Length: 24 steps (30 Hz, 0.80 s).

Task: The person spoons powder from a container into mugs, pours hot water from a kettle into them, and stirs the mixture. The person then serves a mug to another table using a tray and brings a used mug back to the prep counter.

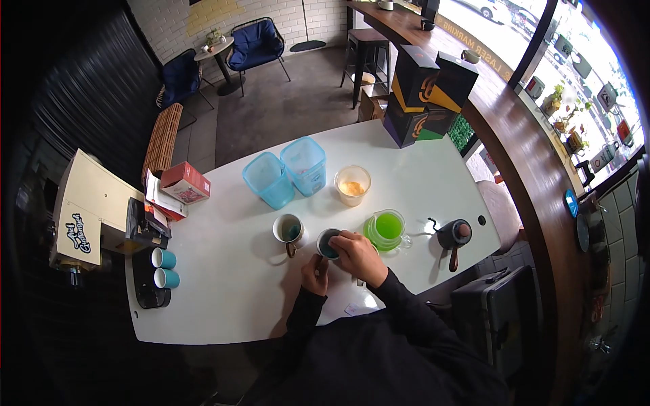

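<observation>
My left hand (314,275) grips the near side of a small cup (323,237) with a white rim and a dark interior. The bent fingers of my right hand (360,258) reach into the cup's mouth; what they pinch, if anything, is hidden. Just left of the cup stands a pale mug (279,224) with a brown handle and something dark teal inside. On the right, close to my right hand, is a clear glass jug (388,230) of bright green liquid.
Two light-blue plastic containers (269,179) and a cloudy tub (353,186) with orange contents stand behind the cups. A dark gooseneck kettle (453,234) is at right, black boxes (414,78) at the far corner. Two teal cups (166,278) and a cream machine (88,196) are left.
</observation>
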Tool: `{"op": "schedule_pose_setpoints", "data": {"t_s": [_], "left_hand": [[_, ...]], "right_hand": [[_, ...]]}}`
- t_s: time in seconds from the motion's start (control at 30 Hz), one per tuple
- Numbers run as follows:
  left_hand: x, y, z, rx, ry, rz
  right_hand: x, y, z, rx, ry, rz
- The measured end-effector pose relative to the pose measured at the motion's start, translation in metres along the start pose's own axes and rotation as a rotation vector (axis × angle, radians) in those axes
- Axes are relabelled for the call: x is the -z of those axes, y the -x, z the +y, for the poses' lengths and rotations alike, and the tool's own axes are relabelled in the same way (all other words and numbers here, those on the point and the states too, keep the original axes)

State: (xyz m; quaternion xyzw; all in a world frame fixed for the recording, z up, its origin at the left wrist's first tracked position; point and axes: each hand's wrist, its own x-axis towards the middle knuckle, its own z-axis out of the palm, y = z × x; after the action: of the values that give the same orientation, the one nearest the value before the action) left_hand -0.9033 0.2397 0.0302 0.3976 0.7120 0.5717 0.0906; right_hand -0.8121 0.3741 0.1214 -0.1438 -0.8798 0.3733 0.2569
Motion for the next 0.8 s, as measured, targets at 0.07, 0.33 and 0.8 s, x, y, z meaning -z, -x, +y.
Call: {"op": "schedule_pose_setpoints", "data": {"t_s": [0.07,0.33,0.8], "left_hand": [[0.001,0.000,0.000,0.005,0.026,0.006],[0.001,0.001,0.004,0.037,0.003,-0.016],[0.001,-0.001,0.003,-0.025,0.024,0.013]], "right_hand": [[0.002,0.001,0.000,0.013,-0.001,-0.021],[0.016,-0.001,0.007,0.003,0.081,-0.005],[0.004,-0.001,0.002,0.025,0.003,-0.065]]}}
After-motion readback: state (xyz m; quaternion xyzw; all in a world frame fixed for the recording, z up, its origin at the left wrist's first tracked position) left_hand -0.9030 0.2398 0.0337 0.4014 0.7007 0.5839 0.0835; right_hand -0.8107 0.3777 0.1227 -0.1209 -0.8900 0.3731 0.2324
